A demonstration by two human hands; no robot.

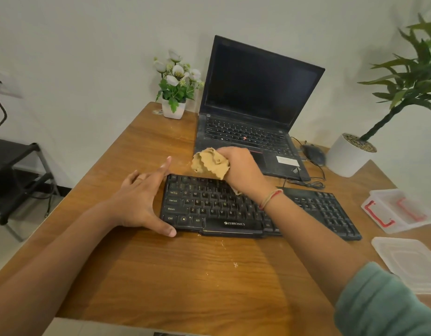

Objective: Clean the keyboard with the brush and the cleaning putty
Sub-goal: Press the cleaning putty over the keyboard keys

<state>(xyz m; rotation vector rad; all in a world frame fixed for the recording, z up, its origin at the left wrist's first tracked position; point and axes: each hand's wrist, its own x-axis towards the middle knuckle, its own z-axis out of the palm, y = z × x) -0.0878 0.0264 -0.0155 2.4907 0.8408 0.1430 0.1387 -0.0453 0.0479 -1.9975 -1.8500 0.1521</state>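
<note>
A black keyboard (209, 207) lies across the middle of the wooden table (175, 275). My left hand (141, 202) rests at its left end, fingers spread and straight, thumb against the front left corner. My right hand (243, 170) grips a tan lump of cleaning putty (209, 162) lifted just above the keyboard's top rows; a small bit of putty shows under the wrist on the keys. No brush is in view.
An open laptop (253, 105) stands behind the keyboard, with a mouse (313, 154) and cable to its right. A small flower pot (173, 107) sits at the back. A large potted plant (350, 154), a clear plastic box (398, 209) and its lid (413, 263) are at the right. Crumbs dot the table.
</note>
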